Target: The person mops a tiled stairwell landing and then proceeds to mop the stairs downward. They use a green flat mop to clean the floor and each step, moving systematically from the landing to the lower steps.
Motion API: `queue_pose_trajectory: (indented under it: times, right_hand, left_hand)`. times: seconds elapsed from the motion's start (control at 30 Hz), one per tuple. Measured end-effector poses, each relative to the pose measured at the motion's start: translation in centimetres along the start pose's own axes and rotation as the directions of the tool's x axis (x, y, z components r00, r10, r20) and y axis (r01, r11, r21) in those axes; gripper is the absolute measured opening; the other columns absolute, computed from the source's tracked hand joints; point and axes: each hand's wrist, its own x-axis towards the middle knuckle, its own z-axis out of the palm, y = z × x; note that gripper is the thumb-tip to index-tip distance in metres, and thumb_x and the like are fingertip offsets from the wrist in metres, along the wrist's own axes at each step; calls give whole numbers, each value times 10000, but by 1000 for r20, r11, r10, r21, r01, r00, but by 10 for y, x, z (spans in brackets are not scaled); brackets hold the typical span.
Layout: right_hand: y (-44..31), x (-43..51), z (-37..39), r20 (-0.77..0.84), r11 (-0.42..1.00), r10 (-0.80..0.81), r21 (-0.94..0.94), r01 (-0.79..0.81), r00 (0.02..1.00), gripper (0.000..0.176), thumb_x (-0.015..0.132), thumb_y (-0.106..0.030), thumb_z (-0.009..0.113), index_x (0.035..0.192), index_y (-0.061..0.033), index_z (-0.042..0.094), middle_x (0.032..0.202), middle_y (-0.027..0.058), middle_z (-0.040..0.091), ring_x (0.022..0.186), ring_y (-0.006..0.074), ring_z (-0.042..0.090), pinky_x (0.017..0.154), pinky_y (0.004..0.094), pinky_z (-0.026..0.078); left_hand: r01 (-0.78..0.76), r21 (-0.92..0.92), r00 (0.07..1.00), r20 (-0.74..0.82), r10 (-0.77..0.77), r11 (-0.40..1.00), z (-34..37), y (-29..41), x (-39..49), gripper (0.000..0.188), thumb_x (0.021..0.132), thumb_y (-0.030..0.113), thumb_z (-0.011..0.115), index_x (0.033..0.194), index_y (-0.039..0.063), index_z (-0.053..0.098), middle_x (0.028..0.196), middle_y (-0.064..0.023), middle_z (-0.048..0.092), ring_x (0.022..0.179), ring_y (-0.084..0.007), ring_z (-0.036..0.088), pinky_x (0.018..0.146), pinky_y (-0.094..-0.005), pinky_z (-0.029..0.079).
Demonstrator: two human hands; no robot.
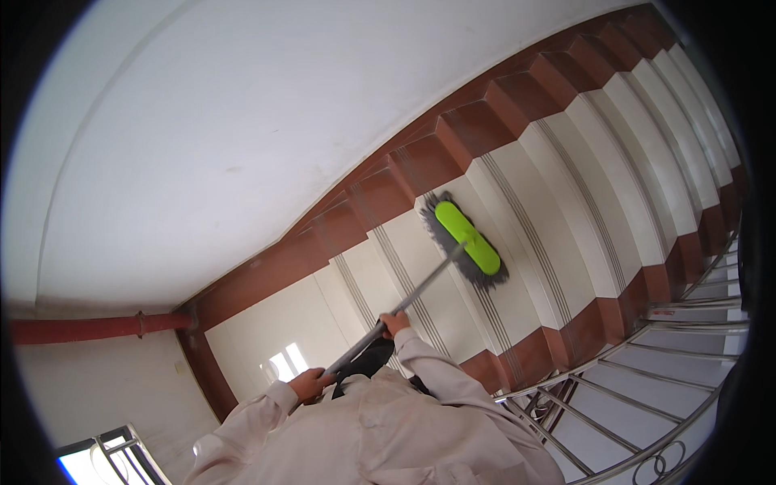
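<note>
A long grey mop handle [424,285] runs from my body up to a flat mop head with a bright green plate [467,237] and a dark grey fringe [486,279]. The mop head lies across a cream stair tread [445,200], partly over its grooved edge. My right hand [395,323] is closed around the middle of the handle. Lower down and to the left, my left hand [309,385] grips the same handle near my body. Which of my hands is which is read from the sleeves' sides.
Cream stairs with red-brown borders [527,97] run to the upper right. A white wall [242,121] flanks them at the left, a metal railing [624,436] at the lower right. A red pipe [91,328] crosses the left wall, above a barred window [115,458].
</note>
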Motion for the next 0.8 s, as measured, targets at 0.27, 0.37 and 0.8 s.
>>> queue_pose_trajectory:
  times: [0.27,0.37,0.8]
  right_hand:
    - [-82,60,34,55,983,-164,93,159,985,366,779,-222,715,876,64,507,651,145,592,466,226,579,363,367,431]
    - [-72,31,40,112,981,-169,111,156,979,354,818,-225,664,896,63,473,656,147,603,437,208,562,340,343,414]
    - [-121,62,69,217,963,-232,-89,256,948,321,931,-253,558,859,59,533,566,131,603,408,199,569,364,338,456]
  left_hand:
    - [-113,-305,994,-28,110,946,-20,81,39,297,968,331,529,974,44,454,621,-47,465,384,-165,444,355,-321,382]
    - [-134,-259,991,-17,134,957,-19,65,35,284,967,318,534,987,49,444,618,-43,459,382,-163,440,355,-314,385]
    - [30,637,809,-468,355,770,-81,53,70,325,917,369,587,1013,81,471,850,-226,662,749,-402,657,636,-535,492]
